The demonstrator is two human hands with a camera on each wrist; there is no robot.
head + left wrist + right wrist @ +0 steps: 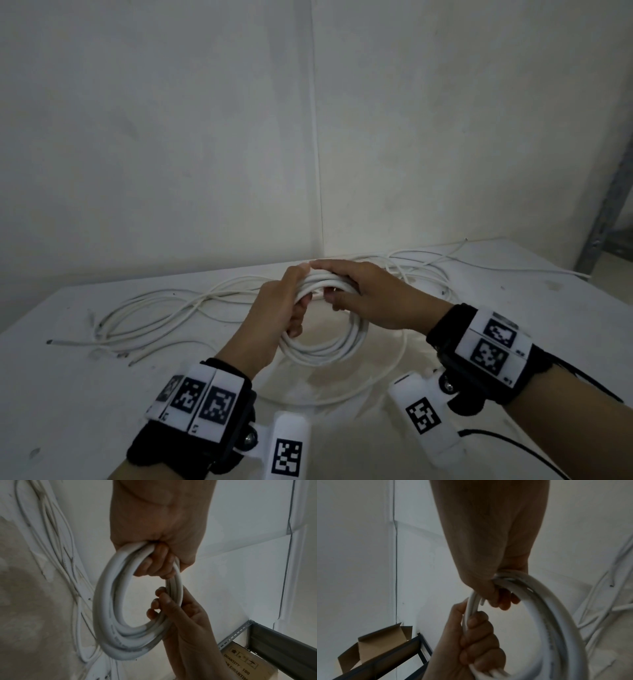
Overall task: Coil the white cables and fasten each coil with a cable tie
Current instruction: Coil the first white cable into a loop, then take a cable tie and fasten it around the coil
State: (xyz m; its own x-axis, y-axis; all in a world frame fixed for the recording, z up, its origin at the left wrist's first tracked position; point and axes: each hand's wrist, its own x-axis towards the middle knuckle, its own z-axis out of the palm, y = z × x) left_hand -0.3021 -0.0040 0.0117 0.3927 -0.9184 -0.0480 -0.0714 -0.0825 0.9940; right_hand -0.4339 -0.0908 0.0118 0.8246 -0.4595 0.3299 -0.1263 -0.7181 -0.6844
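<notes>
Both hands hold one coil of white cable upright above the white table. My left hand grips the top left of the coil, fingers curled through the loop. My right hand grips the top right, close beside it. The left wrist view has the left hand wrapped round the coil and the right hand curled on its far side. From the right wrist, the right hand and left hand both clasp the coil. No cable tie shows.
Loose white cables lie tangled on the table at left and back right. One strand curves over the table under the coil. Walls meet in a corner behind. A metal shelf with a cardboard box stands to the right.
</notes>
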